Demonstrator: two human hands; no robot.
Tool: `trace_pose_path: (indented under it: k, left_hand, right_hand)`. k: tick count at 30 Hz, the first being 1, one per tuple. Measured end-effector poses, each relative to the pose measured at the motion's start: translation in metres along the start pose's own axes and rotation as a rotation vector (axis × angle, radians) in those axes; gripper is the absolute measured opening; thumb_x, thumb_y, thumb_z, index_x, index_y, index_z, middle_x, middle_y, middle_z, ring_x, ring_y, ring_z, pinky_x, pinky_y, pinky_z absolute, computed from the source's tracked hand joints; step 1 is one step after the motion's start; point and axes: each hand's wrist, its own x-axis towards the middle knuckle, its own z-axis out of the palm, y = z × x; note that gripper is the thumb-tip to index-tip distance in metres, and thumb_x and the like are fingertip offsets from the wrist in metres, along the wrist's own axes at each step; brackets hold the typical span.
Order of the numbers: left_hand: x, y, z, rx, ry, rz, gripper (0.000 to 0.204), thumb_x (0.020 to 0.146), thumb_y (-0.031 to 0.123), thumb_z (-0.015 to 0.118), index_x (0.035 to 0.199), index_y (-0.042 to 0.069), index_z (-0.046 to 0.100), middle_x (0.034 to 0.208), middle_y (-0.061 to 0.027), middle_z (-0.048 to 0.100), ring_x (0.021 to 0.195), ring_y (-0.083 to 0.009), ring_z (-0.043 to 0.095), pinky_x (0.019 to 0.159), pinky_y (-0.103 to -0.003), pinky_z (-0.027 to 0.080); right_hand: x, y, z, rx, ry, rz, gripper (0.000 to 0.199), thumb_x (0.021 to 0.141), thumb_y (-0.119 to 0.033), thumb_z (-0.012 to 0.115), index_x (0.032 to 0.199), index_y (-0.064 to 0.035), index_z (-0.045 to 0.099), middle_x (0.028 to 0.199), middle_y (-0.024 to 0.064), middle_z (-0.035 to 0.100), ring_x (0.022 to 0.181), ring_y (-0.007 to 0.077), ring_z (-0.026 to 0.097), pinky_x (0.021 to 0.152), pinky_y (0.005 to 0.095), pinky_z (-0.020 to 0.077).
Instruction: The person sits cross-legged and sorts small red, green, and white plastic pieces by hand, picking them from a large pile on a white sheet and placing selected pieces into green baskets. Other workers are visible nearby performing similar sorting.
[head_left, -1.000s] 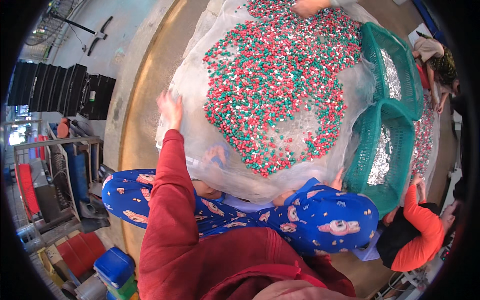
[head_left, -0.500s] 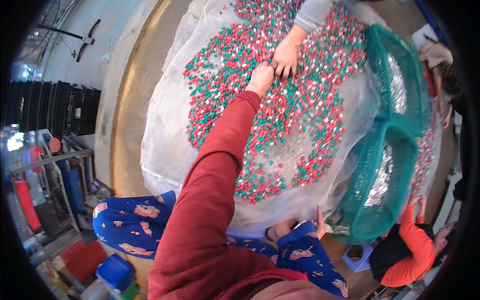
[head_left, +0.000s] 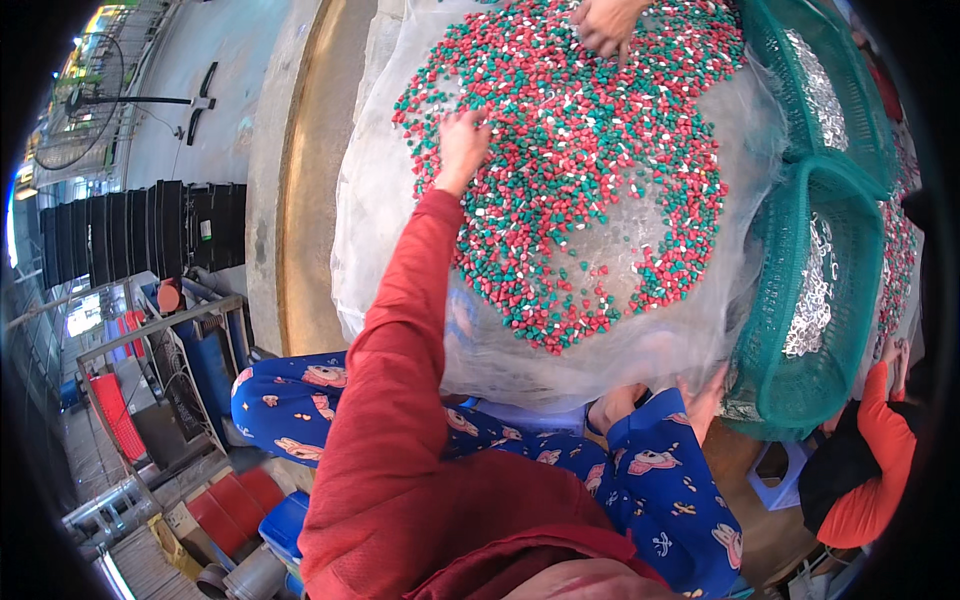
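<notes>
My left hand (head_left: pixel 464 146), at the end of a red sleeve, is low over the left part of a spread of small red, green and white pieces (head_left: pixel 560 190). Its fingers are curled inward and slightly blurred, and what they hold, if anything, cannot be made out. The pieces lie loose on a translucent white mesh sheet (head_left: pixel 400 290). Another person's hand (head_left: pixel 606 26) reaches into the same pieces from the far side. My right arm and hand do not show.
Two green mesh baskets (head_left: pixel 770 360) stand at the right edge of the sheet with shiny white pieces (head_left: pixel 812 290) inside. A person in orange sleeves (head_left: pixel 872 470) sits at the lower right. Stacked black trays (head_left: pixel 150 232) and a standing fan (head_left: pixel 80 100) are at the left.
My left hand has moved left, away from the other person's hand, which has drawn back toward the far edge. The whole view has shifted, and more of the left side shows.
</notes>
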Motion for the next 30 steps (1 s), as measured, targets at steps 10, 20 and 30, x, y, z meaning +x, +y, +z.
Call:
trace_pose_path:
  k: [10,20,30]
  left_hand:
    - [0.031,0.009,0.007,-0.15,-0.319,-0.143,0.019,0.074,0.022,0.065,0.087,0.008,0.069,0.077,-0.0134,0.066,0.075,-0.0248,0.065,0.071,-0.035,0.049]
    - [-0.043,-0.163,-0.06,0.557,-0.044,-0.267,0.053,0.086,0.05,0.043,0.122,0.011,0.048,0.109,-0.0201,0.057,0.097,-0.0338,0.057,0.08,-0.045,0.045]
    - [-0.184,-0.17,-0.092,-0.24,-0.322,-1.02,0.064,0.087,0.044,0.045,0.133,0.001,0.033,0.138,-0.0149,0.033,0.125,-0.0264,0.034,0.102,-0.038,0.028]
  right_hand:
    - [0.012,0.027,-0.009,-0.345,-0.458,0.013,0.055,0.077,-0.015,0.064,0.126,-0.0067,0.042,0.116,0.0284,0.041,0.1,0.0429,0.047,0.086,0.0428,0.0402]
    - [-0.018,0.053,-0.016,0.082,-0.185,0.289,0.081,0.078,-0.039,0.065,0.128,0.0117,0.027,0.125,0.0324,0.037,0.118,0.0375,0.039,0.096,0.0383,0.0331]
    - [0.004,-0.048,-0.024,0.383,-0.147,-0.33,0.031,0.083,-0.023,0.056,0.088,0.0072,0.059,0.066,0.0155,0.059,0.059,0.0215,0.054,0.056,0.0351,0.0414]
